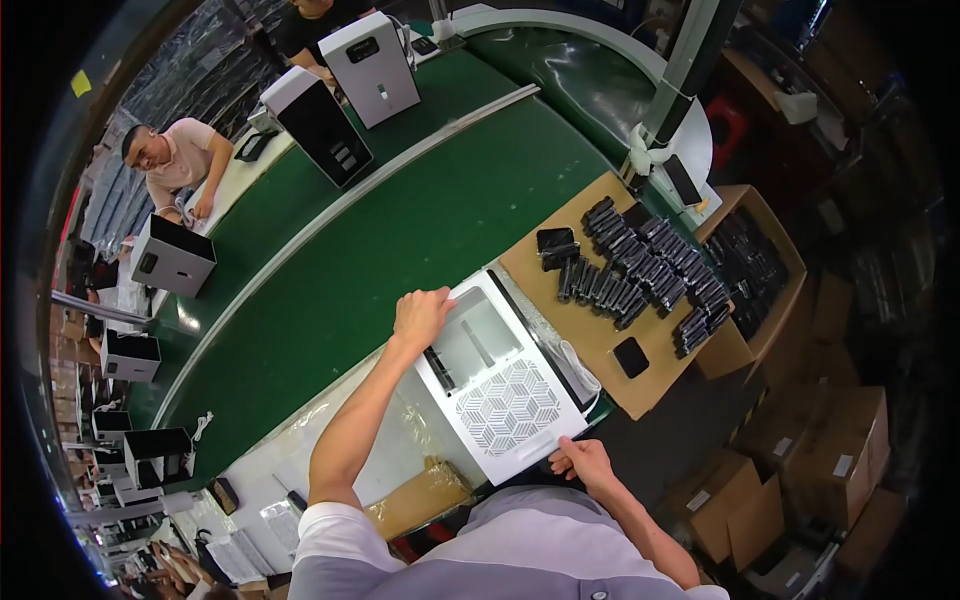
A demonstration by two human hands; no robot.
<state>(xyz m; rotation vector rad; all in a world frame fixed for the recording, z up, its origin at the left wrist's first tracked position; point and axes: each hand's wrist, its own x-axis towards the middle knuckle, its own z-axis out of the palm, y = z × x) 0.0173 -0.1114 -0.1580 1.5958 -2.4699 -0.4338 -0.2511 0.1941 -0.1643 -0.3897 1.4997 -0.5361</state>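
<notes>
A white box-shaped appliance [509, 408] lies on the bench in front of me, with a patterned grille on its near half and a sunken recess [480, 340] on its far half. My left hand [423, 318] grips the far left edge beside the recess, fingers bent over the rim. At the near right corner, my right hand [582, 462] has its thumb and curled fingers against the edge; its lower fingers are partly hidden. A white power cord [580, 372] is bunched along the appliance's dark right side.
Right of the appliance, a cardboard sheet [643, 398] bears many wrapped black parts [640, 262]; an open carton [780, 290] of similar parts stands beyond. A green conveyor [400, 235] curves past, with more appliances [370, 70] across it. A co-worker [180, 165] sits at far left. Cartons [820, 455] stand lower right.
</notes>
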